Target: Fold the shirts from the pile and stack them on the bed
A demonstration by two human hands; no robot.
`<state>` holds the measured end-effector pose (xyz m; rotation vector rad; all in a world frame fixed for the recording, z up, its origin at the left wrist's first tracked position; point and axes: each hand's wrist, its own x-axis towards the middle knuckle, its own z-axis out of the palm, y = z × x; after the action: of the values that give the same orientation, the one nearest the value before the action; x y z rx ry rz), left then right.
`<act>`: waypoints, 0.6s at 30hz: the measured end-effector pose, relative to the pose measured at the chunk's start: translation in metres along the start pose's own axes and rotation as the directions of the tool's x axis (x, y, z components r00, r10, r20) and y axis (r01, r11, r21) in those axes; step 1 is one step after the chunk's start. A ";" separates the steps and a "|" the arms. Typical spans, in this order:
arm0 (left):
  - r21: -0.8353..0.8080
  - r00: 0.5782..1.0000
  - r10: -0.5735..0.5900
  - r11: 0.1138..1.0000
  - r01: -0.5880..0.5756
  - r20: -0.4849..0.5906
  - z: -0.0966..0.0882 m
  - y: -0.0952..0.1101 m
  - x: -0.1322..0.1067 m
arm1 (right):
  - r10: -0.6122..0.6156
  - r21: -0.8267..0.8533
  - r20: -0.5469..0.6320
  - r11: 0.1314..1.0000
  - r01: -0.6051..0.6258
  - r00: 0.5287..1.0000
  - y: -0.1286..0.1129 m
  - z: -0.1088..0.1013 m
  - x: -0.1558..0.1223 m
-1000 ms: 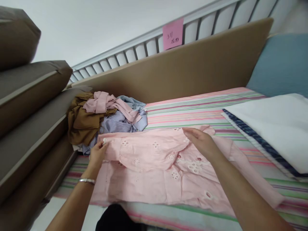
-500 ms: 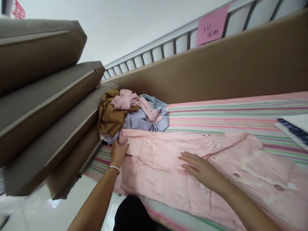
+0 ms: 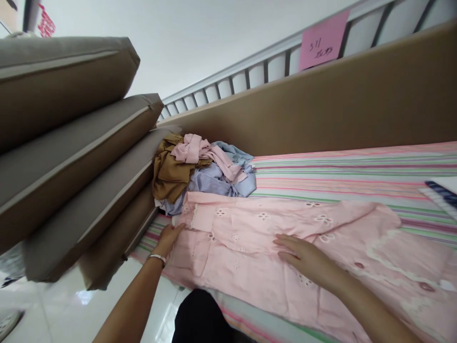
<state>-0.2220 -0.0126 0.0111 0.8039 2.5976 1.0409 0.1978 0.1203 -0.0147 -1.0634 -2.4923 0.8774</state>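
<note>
A pink blouse (image 3: 250, 276) with cut-out eyelet flowers, white lace trim and reddish buttons is spread over a striped cloth. One sleeve (image 3: 246, 214) lies lengthwise along its upper side, the lace-edged cuff toward the left. At the blouse's left edge, just below that cuff, my left hand (image 3: 167, 242) is closed with thumb and fingers on the fabric; its fingertips are partly hidden. My right hand (image 3: 303, 255) rests flat on the middle of the blouse, fingers stretched out and apart.
A heap of crumpled clothes (image 3: 171, 171) in brown, pink and blue lies beyond the cuff. Stacked brown cushions (image 3: 82, 166) rise at the left. A padded brown board (image 3: 321, 105) runs along the back, with a pink note (image 3: 324, 40) above it. A white and navy cloth (image 3: 444, 190) lies far right.
My left hand has come from the cuff toward me, down the blouse's left edge, and the lower left fabric reaches further left. My right hand stays on the blouse. The view has shifted slightly.
</note>
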 end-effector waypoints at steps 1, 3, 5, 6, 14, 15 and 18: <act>0.005 1.000 0.016 1.000 -0.016 0.001 0.000 -0.001 -0.002 | 0.005 -0.002 0.000 1.000 -0.005 1.000 0.001 0.001 0.000; 0.006 0.998 0.056 0.998 -0.056 -0.006 0.004 -0.001 -0.004 | 0.010 -0.008 0.003 1.000 -0.010 1.000 0.004 0.003 0.001; 0.002 0.996 0.089 0.996 -0.089 -0.029 0.010 -0.001 -0.002 | 0.007 -0.014 0.003 1.000 -0.007 1.000 0.005 0.004 0.001; 0.001 0.994 0.097 0.995 -0.097 -0.050 0.014 0.000 -0.001 | 0.005 -0.016 0.002 1.000 -0.005 1.000 0.006 0.005 0.001; -0.023 0.997 -0.018 1.000 0.016 -0.079 0.027 0.009 0.012 | -0.027 0.010 -0.035 1.000 0.027 0.999 0.011 0.008 0.002; -0.033 0.998 -0.035 0.999 0.033 -0.048 0.027 0.009 0.012 | -0.030 0.017 -0.043 0.999 0.031 0.999 0.011 0.007 0.002; -0.062 0.998 -0.054 0.997 0.055 0.014 0.027 0.012 0.011 | -0.027 0.020 -0.053 0.999 0.028 0.998 0.009 0.006 0.003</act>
<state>-0.2157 0.0160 -0.0004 0.7187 2.5483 1.0924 0.1979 0.1250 -0.0254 -1.0298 -2.4429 0.8547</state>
